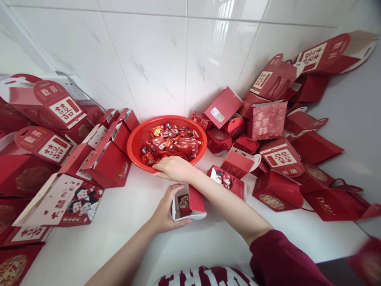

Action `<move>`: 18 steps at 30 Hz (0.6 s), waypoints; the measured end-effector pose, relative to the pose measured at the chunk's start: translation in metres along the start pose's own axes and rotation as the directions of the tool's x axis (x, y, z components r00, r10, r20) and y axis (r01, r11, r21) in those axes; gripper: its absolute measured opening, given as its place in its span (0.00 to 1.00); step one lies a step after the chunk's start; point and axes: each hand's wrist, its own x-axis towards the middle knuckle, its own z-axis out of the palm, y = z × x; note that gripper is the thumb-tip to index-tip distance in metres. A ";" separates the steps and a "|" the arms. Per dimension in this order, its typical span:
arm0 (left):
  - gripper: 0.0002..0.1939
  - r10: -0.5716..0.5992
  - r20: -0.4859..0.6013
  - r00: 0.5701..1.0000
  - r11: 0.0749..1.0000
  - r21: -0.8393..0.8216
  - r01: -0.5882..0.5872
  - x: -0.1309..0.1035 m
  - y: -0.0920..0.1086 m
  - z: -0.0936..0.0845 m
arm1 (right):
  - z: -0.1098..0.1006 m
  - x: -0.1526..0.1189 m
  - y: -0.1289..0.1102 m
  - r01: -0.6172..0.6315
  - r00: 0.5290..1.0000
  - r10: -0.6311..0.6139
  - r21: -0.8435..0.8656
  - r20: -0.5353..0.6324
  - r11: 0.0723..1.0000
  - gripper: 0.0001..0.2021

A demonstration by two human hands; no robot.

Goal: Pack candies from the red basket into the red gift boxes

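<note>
My left hand [166, 212] grips a small red box [196, 198] with a white inner side, its open end facing up. Inside that box lies a red-wrapped candy [184, 203]. Reaching across above it, my right hand [175, 169] is at the near rim of a round red plastic basket [131, 153]. Its fingers bend down together at the candies there, and what they hold, if anything, is hidden. Wrapped candies [172, 141], mostly red, fill the basket's bottom.
Red gift boxes [110, 159] stand in rows at the left, several with open tops. More red boxes [278, 155] are heaped at the right, near another box [228, 180] with a cartoon couple. A tiled wall [157, 59] closes off the back, with a socket strip [73, 89] at left.
</note>
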 end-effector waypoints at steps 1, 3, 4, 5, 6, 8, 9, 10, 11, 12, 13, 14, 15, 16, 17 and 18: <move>0.48 -0.002 -0.022 1.000 1.000 0.008 0.002 0.000 -0.001 0.000 | -0.002 0.000 -0.002 -0.003 1.000 0.003 0.017 -0.024 1.000 0.17; 0.48 -0.005 -0.056 0.998 1.000 0.024 0.006 0.000 -0.002 -0.002 | -0.011 -0.004 -0.007 -0.001 0.996 0.009 0.085 -0.091 0.996 0.16; 0.49 -0.008 -0.061 0.998 0.999 0.034 0.010 0.000 -0.001 -0.002 | -0.018 -0.008 -0.011 -0.012 0.992 0.028 0.128 -0.124 0.992 0.15; 0.49 -0.013 -0.058 0.998 0.999 0.044 0.016 -0.001 -0.001 -0.003 | -0.026 -0.013 -0.014 -0.044 0.987 0.070 0.168 -0.146 0.985 0.15; 0.49 -0.021 -0.048 0.999 0.998 0.053 0.024 -0.001 0.000 -0.004 | -0.035 -0.018 -0.015 -0.116 0.979 0.145 0.192 -0.141 0.974 0.16; 0.49 -0.034 -0.025 0.999 0.997 0.064 0.036 -0.001 0.002 -0.006 | -0.053 -0.029 -0.013 -0.361 0.926 0.374 0.156 -0.059 0.919 0.17; 0.49 -0.040 -0.019 0.999 0.997 0.062 0.041 -0.001 0.003 -0.007 | -0.060 -0.034 -0.009 -0.484 0.874 0.486 0.102 0.001 0.869 0.17; 0.49 -0.045 -0.016 0.999 0.997 0.057 0.046 -0.001 0.004 -0.007 | -0.065 -0.038 -0.003 -0.566 0.825 0.564 0.052 0.042 0.823 0.17; 0.49 -0.047 -0.013 0.999 0.998 0.050 0.047 0.000 0.005 -0.007 | -0.068 -0.041 0.005 -0.622 0.781 0.620 0.009 0.072 0.783 0.16; 0.49 -0.048 -0.011 0.999 0.998 0.043 0.048 0.000 0.005 -0.007 | -0.070 -0.042 0.014 -0.657 0.749 0.656 -0.022 0.090 0.754 0.15; 0.49 -0.046 -0.009 0.999 0.998 0.037 0.046 0.000 0.006 -0.007 | -0.069 -0.042 0.023 -0.680 0.727 0.680 -0.041 0.096 0.732 0.13; 0.49 -0.043 -0.006 0.999 0.999 0.033 0.043 0.000 0.006 -0.007 | -0.067 -0.040 0.031 -0.702 0.703 0.704 -0.059 0.101 0.710 0.12; 0.49 -0.040 -0.005 0.999 0.999 0.030 0.040 0.000 0.006 -0.007 | -0.064 -0.038 0.038 -0.720 0.682 0.724 -0.075 0.103 0.690 0.11; 0.49 -0.038 -0.004 0.999 0.999 0.028 0.038 0.000 0.007 -0.007 | -0.059 -0.034 0.044 -0.734 0.666 0.739 -0.086 0.101 0.674 0.11; 0.49 -0.039 -0.003 0.999 0.999 0.027 0.039 0.000 0.007 -0.007 | -0.054 -0.030 0.050 -0.743 0.656 0.749 -0.091 0.096 0.663 0.12; 0.49 -0.039 -0.001 0.999 0.999 0.027 0.039 0.000 0.007 -0.007 | -0.048 -0.025 0.054 -0.748 0.652 0.753 -0.091 0.089 0.658 0.15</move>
